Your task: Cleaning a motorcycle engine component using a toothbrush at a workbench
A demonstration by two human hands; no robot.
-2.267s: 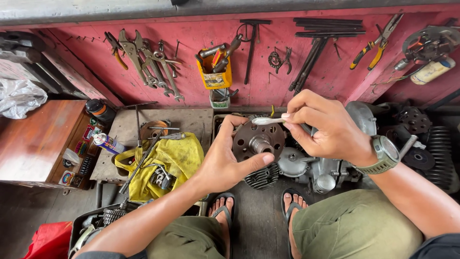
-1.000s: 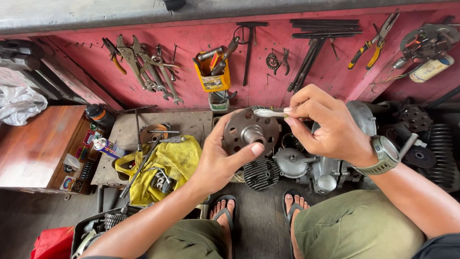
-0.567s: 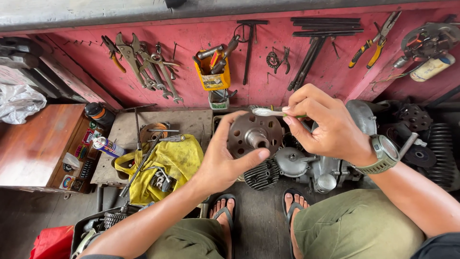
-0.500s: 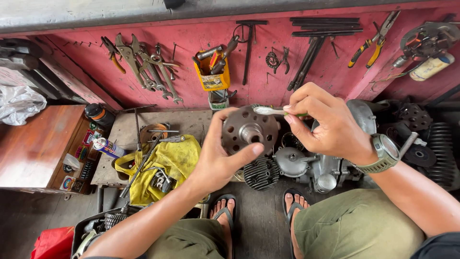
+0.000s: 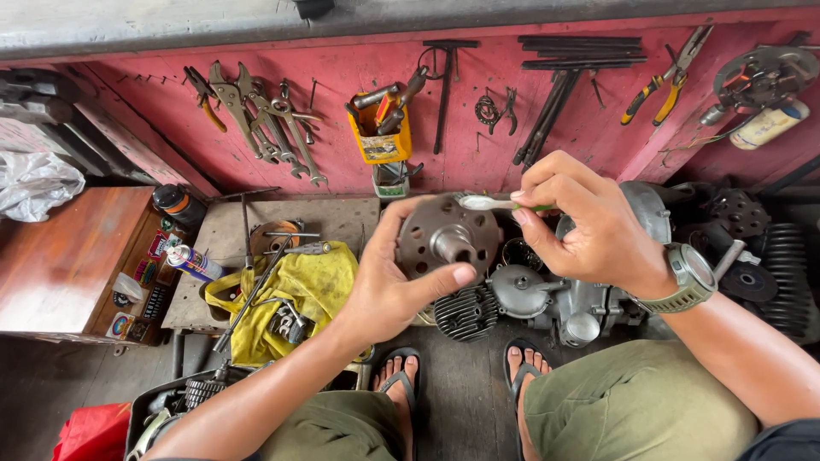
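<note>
A round, perforated metal engine part [image 5: 446, 237] with a central hub is gripped in the left hand [image 5: 389, 286], fingers curled behind its rim and the thumb pressed across its lower face, above the grey floor in front of the red tool wall [image 5: 478, 145]. A toothbrush [image 5: 489, 202] with a white head and green handle is pinched shut between the thumb and fingertips of the right hand [image 5: 589, 230], its bristles laid on the part's upper edge. The part's face is seen dull and grimy, so the brushing is judged unfinished. A finned cylinder [image 5: 465, 312] and engine casing [image 5: 555, 299] lie just below; a yellow cloth [image 5: 299, 286] with tools is spread at the left.
</note>
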